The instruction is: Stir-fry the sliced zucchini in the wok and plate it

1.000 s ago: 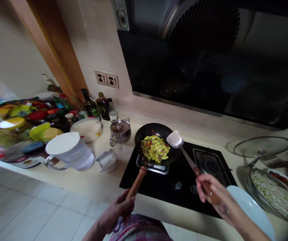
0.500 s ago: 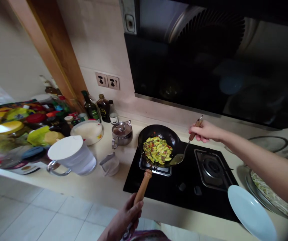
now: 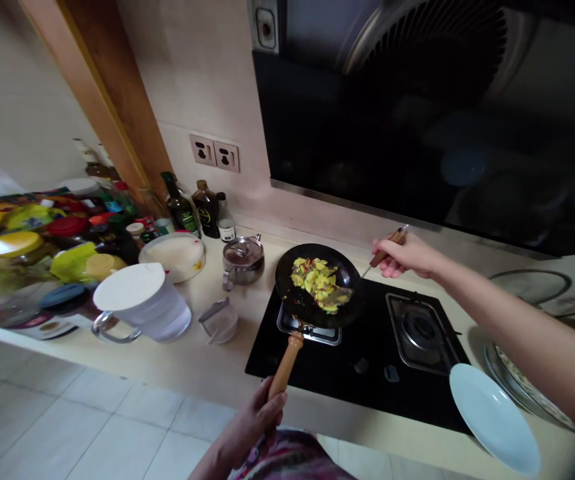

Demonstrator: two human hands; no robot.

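Observation:
My left hand [image 3: 262, 410] is wrapped round the wooden handle of a black wok [image 3: 287, 293], which sits over the left burner. Inside the wok lie sliced green-yellow vegetables [image 3: 312, 277] with small red bits. My right hand [image 3: 400, 253] grips the brown handle of a spatula [image 3: 367, 268], reaching in from the right. Its metal blade is in the wok, against the right side of the vegetables and partly covered by them.
The right burner [image 3: 420, 330] is bare. A pale blue plate [image 3: 495, 420] overlaps the front right corner of the black stove [image 3: 317, 383]. Left of the stove stand a steel pot [image 3: 243, 263], a strainer-like cup [image 3: 219, 323], a water pitcher [image 3: 150, 307] and several jars. A range hood [image 3: 367, 147] hangs above.
The spatula blade has moved left from the wok's right rim into the vegetables. The vegetables are now bunched closer to the middle and back. My left hand stays on the wok handle.

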